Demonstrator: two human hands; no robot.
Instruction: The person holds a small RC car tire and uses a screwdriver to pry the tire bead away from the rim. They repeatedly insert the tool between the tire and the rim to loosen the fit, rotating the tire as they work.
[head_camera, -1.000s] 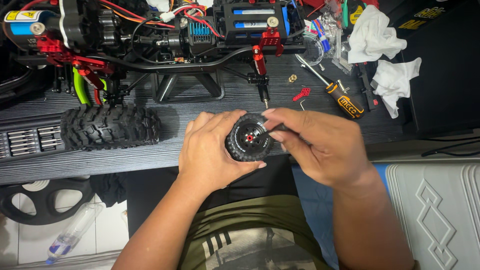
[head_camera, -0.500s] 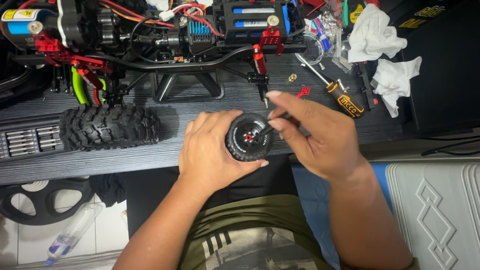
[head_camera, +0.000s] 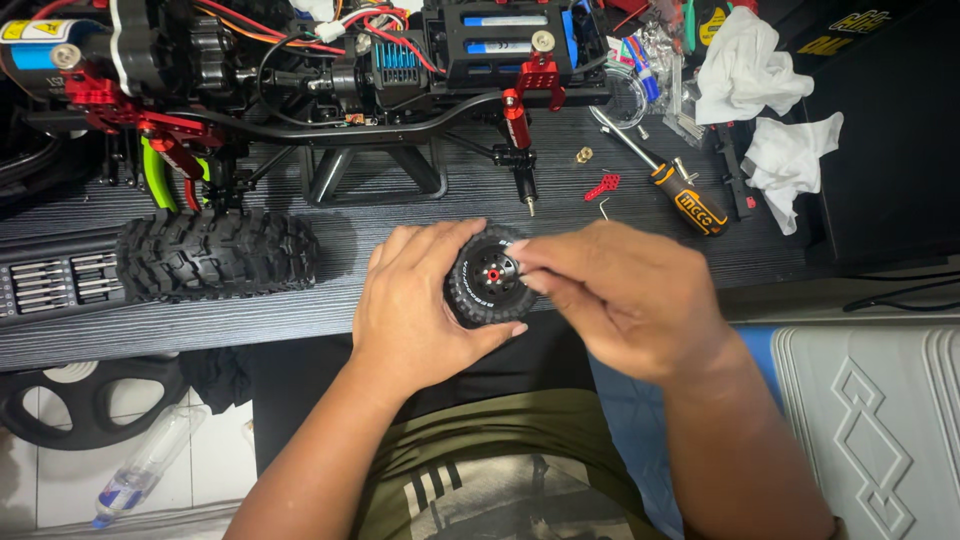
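2 hands meet at the small black wheel (head_camera: 488, 287), just over the near edge of the dark slatted table (head_camera: 420, 215). Left hand (head_camera: 420, 305) cups its tyre; right hand (head_camera: 625, 300) pinches at its red hub. Beyond the wheel, bare slats separate it from the crawler chassis (head_camera: 330, 75), knobby tyre (head_camera: 215, 253) and screwdriver (head_camera: 665, 180).

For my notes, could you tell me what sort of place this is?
Probably a home hobby workbench for model cars: a stripped model car chassis, a screwdriver and a bit set lie on the table.
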